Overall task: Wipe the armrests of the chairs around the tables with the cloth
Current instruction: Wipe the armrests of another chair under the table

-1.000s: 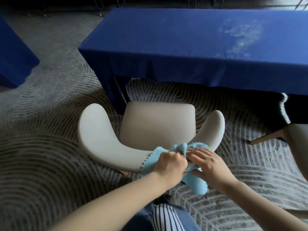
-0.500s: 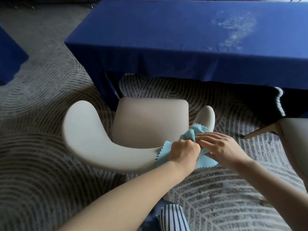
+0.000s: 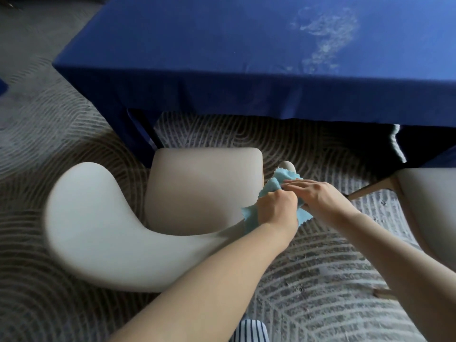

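A cream upholstered chair (image 3: 204, 183) with a curved back and armrests stands in front of the blue table. A light blue cloth (image 3: 274, 186) with zigzag edges lies bunched over the chair's right armrest (image 3: 287, 166), whose tip shows just beyond it. My left hand (image 3: 277, 209) grips the cloth in a fist. My right hand (image 3: 318, 198) lies on the cloth beside it, fingers stretched along the armrest and thumb tucked under the fabric. The left armrest (image 3: 84, 193) is bare.
A table under a dark blue cloth (image 3: 222, 58) fills the top of the view, with a whitish smear (image 3: 325, 35) on its right part. A second cream chair (image 3: 429, 208) with a wooden leg stands at the right. Patterned grey carpet (image 3: 61, 124) lies all around.
Both hands have slid the cloth forward along the right armrest toward its tip. The view has moved closer and to the right.
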The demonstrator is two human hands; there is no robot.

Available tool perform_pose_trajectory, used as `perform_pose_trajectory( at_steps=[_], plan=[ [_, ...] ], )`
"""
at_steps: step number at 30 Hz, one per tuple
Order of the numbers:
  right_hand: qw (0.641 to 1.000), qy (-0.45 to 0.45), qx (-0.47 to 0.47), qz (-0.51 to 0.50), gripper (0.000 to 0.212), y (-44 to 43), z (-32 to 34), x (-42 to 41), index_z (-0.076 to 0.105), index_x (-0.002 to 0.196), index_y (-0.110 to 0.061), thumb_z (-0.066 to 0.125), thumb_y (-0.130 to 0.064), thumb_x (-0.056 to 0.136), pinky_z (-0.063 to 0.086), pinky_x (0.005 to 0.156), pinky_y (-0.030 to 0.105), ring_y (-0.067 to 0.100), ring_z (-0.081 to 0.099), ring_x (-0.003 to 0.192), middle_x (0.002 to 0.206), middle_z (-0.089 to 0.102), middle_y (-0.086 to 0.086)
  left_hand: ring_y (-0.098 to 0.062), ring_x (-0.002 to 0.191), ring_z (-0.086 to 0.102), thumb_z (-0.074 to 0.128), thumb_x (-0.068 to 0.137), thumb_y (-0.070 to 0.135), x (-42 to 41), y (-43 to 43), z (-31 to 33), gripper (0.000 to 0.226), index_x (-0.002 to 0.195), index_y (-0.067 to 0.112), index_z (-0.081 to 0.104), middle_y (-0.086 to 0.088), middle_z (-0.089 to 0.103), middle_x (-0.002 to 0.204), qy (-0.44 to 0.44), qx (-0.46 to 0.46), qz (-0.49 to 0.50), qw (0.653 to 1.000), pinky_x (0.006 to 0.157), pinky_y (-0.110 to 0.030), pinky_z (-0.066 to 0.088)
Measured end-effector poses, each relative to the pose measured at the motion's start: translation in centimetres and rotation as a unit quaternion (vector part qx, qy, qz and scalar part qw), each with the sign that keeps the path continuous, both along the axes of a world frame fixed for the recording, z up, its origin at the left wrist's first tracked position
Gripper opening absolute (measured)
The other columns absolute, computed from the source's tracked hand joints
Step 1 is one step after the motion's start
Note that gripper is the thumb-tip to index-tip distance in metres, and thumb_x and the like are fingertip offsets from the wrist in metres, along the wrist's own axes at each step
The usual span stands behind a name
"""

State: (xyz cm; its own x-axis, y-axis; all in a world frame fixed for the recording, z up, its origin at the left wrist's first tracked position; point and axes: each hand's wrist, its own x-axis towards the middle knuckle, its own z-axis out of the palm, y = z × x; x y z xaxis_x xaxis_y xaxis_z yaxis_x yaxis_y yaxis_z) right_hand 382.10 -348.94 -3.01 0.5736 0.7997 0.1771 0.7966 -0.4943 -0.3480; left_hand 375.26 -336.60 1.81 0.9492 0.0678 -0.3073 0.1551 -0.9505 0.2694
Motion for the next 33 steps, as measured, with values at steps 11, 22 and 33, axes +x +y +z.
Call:
perform_pose_trajectory(
  at_steps=[11, 22, 33],
  plan=[
    [0.997, 0.069, -0.024, -0.035, 0.03, 0.6, -1.5, 5.6, 0.069, 0.098, -0.01, 0.07, 0.007, 0.072, 0.055, 0.066, 0.043, 0.025, 0.068, 0.083, 0.091, 0.072, 0.004, -0.03, 0.108, 0.058, 0.061, 0.089, 0.013, 6.1, -0.9, -1.0, 0.034, 0.121, 0.005, 0.056, -0.014, 0.06, 0.117, 0.035, -0.041, 0.074, 0.996, 0.09, -0.037, 0.047],
    [0.985, 0.125, -0.009, -0.12, 0.044, 1.8, -2.8, 7.8, 0.039, 0.078, -0.029, 0.058, 0.01, 0.068, 0.041, 0.051, 0.033, 0.022, 0.053, 0.054, 0.058, 0.055, -0.004, -0.028, 0.104, 0.06, 0.058, 0.088, 0.007, 10.2, -0.7, -2.1, 0.021, 0.109, 0.005, 0.061, -0.011, 0.065, 0.11, 0.066, -0.05, 0.103, 0.991, 0.079, -0.032, 0.048],
    [0.979, 0.171, -0.071, -0.083, 0.06, 1.4, -4.5, 5.8, 0.042, 0.141, -0.005, 0.06, 0.002, 0.084, 0.017, 0.119, 0.036, 0.018, 0.023, 0.143, 0.148, 0.039, 0.008, -0.034, 0.133, 0.038, 0.049, 0.097, 0.012, 8.9, -1.9, -3.4, 0.061, 0.146, -0.002, 0.015, -0.019, 0.034, 0.145, 0.154, -0.053, 0.121, 0.979, 0.106, -0.045, 0.037]
  ],
)
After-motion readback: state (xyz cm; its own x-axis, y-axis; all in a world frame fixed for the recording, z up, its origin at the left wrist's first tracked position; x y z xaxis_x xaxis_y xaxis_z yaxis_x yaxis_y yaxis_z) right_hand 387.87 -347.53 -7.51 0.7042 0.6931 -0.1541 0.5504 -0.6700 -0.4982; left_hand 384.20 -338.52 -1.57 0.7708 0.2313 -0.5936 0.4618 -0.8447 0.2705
